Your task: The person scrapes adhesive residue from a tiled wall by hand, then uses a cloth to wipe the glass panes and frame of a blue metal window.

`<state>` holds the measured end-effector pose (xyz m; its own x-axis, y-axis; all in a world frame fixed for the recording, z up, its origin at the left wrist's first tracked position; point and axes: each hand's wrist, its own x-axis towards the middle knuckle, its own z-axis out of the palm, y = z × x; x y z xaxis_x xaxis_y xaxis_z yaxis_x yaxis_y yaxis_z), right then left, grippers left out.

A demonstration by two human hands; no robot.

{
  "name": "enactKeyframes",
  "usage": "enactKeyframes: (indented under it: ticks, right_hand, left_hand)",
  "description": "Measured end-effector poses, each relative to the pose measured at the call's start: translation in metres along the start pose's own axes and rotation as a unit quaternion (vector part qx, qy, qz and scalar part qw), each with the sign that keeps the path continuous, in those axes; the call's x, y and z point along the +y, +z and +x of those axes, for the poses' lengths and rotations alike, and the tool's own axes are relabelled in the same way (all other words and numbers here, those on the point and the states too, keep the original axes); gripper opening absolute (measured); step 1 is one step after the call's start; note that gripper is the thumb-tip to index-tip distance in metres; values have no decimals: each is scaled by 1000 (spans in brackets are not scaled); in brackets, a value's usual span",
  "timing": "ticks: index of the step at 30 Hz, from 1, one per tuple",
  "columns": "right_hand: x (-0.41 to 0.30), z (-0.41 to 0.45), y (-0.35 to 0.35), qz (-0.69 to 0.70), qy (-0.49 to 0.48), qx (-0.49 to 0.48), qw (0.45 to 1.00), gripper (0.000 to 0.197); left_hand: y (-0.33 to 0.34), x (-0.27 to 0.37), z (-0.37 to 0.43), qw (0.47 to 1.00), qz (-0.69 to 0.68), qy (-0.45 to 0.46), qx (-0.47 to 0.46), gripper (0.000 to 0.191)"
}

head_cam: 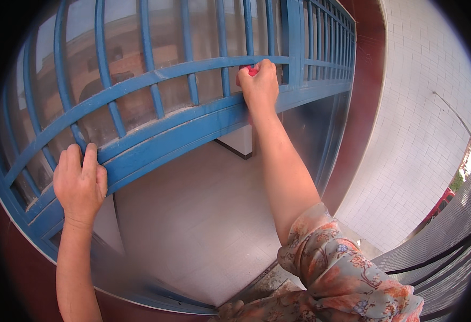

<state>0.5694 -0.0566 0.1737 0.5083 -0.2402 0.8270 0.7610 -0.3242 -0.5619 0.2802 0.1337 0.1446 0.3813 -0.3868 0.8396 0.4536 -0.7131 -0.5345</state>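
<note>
My left hand (80,177) is hooked over the blue lower rail (171,139) of a transom window, with its fingers around the foot of one upright bar (78,135). My right hand (261,84) pinches a red cloth (253,70), most of it hidden behind the fingers. That cloth sits just under the blue horizontal crossbar (191,66) of the window grille, close to the thick blue mullion (295,44). Behind the bars is dusty glass (129,96) with reflections on it. Pale dirt lies along the ledge below the glass.
Under the rail a doorway opens onto a pale tiled floor (195,209), far below. Dark red trim (358,92) borders the frame, and a white tiled wall (416,120) stands to the right. Grey mesh material (440,225) is at the lower right.
</note>
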Motion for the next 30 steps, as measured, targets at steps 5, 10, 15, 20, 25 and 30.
enactKeyframes:
  ticks: [5, 10, 15, 20, 25, 30]
  right_hand:
    - [-3, 7, 2, 88, 68, 17, 994, 22]
    - [-7, -9, 10, 23, 16, 71, 997, 20]
    - [-13, -29, 15, -6, -64, 112, 992, 15]
    - [-6, -38, 11, 41, -99, 57, 993, 21]
    - [-21, -30, 11, 98, -17, 74, 992, 19]
    - [-10, -26, 14, 363, 50, 75, 927, 15]
  left_hand:
    - [2, 1, -1, 1000, 9, -23, -12, 26]
    - [2, 1, -2, 1000, 5, -26, -10, 26]
    - [2, 1, -1, 999, 10, -29, -14, 27]
    - [2, 0, -2, 1000, 3, -22, -15, 27]
    - [4, -2, -3, 1000, 4, -20, -16, 27]
    - [2, 4, 3, 1000, 0, -21, -3, 27]
